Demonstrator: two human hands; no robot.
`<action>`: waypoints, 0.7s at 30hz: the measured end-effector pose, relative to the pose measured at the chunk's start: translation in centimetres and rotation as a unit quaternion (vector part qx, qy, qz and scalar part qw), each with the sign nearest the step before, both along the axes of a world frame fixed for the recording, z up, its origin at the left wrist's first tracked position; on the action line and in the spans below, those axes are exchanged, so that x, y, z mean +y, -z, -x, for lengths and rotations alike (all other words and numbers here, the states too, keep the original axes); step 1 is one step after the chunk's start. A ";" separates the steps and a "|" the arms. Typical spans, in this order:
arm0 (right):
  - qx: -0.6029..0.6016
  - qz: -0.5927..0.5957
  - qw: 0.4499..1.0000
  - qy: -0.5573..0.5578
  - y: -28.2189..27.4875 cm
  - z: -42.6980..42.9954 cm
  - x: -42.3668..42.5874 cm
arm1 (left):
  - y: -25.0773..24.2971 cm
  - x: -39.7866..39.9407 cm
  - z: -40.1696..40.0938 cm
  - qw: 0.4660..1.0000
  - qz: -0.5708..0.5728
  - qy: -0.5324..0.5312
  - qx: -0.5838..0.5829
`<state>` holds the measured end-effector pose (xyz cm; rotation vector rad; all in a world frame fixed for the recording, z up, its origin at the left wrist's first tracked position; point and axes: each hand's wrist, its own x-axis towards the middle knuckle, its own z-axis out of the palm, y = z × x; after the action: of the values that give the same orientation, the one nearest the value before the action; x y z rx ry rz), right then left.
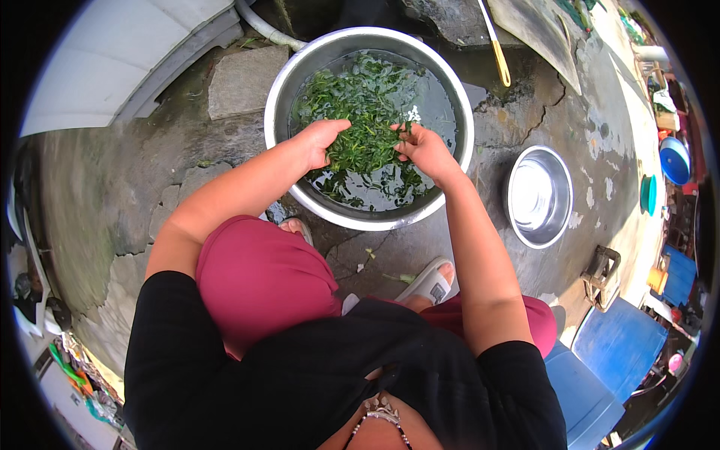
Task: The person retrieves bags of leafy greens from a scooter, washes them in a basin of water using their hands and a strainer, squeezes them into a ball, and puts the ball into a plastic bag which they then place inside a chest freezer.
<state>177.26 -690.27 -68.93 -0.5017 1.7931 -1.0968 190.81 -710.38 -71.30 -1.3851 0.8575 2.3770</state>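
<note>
A large metal basin (468,121) stands on the ground before me, filled with water and chopped leafy greens (368,107). On the left side of a clump of these greens is my left hand (324,140), its thumb pointing right and its fingers hidden under the leaves. My right hand (422,149) pinches leaves at the clump's right edge between thumb and fingers. The clump rests between both hands at the water's surface. Darker leaves float in the water nearest me.
An oval metal bowl (540,197) sits on the cracked concrete to the right. Beyond the basin lies a yellow-handled tool (499,62). A stone slab (247,81) and a pale hose (270,28) are at the upper left. Blue plastic containers (619,343) stand at lower right.
</note>
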 end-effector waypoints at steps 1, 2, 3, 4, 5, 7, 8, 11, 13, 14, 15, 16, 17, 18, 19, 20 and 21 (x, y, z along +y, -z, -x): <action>-0.003 -0.002 1.000 0.001 0.8 0.2 0.5 | 0.9 0.1 -0.3 1.000 -0.014 0.006 -0.004; 0.109 -0.033 0.993 -0.037 1.5 0.6 0.9 | 1.8 0.4 -0.6 1.000 0.007 0.024 -0.010; 0.220 -0.065 0.971 -0.074 2.1 1.0 1.2 | 2.3 0.8 -0.6 0.999 0.027 0.044 -0.016; 0.320 -0.111 0.938 -0.066 2.7 1.3 1.4 | 2.6 1.2 -0.7 0.995 0.068 0.062 -0.026; 0.342 -0.163 0.923 -0.065 3.1 1.9 1.9 | 3.4 1.7 -0.9 0.991 0.105 0.070 -0.046; 0.377 -0.178 0.908 -0.043 3.8 2.4 1.7 | 5.6 1.2 -2.0 0.987 0.095 0.129 -0.025; 0.340 -0.191 0.920 -0.045 5.5 3.1 2.2 | 5.9 1.5 -1.9 0.987 0.092 0.132 -0.026; 0.275 -0.245 0.929 -0.035 8.1 2.3 2.8 | 3.9 2.7 -1.0 0.960 0.170 0.206 -0.086; 0.182 -0.290 0.939 -0.046 9.2 0.9 1.3 | 5.6 2.3 -1.6 0.945 0.217 0.217 -0.111; 0.160 -0.277 0.947 -0.027 9.9 0.2 0.8 | 6.0 2.3 -1.6 0.958 0.192 0.194 -0.091; 0.136 -0.265 0.955 -0.008 10.6 -0.7 0.4 | 6.2 2.3 -1.6 0.958 0.190 0.193 -0.093; 0.041 -0.228 0.972 0.040 9.3 -1.7 -0.5 | 6.3 2.2 -1.7 0.970 0.154 0.158 -0.103; -0.051 -0.201 0.975 0.076 10.0 -2.5 -1.1 | 6.4 2.0 -1.8 0.979 0.119 0.123 -0.113; -0.094 -0.193 0.973 0.090 9.5 -3.3 -1.9 | 6.7 1.6 -1.8 0.982 0.090 0.125 -0.109; -0.137 -0.188 0.967 0.109 8.4 -4.0 -2.3 | 5.6 1.7 -1.6 0.982 0.086 0.128 -0.108; -0.183 -0.211 0.951 0.132 7.3 -4.7 -2.7 | 4.5 1.9 -1.4 0.994 0.015 0.095 -0.055; -0.205 -0.209 0.944 0.152 6.7 -5.3 -3.4 | 3.4 1.7 -1.4 0.997 -0.053 0.057 -0.001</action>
<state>182.53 -693.65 -75.68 0.2535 1.6887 -0.9001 192.23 -708.63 -74.67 -1.2625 0.7775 2.2990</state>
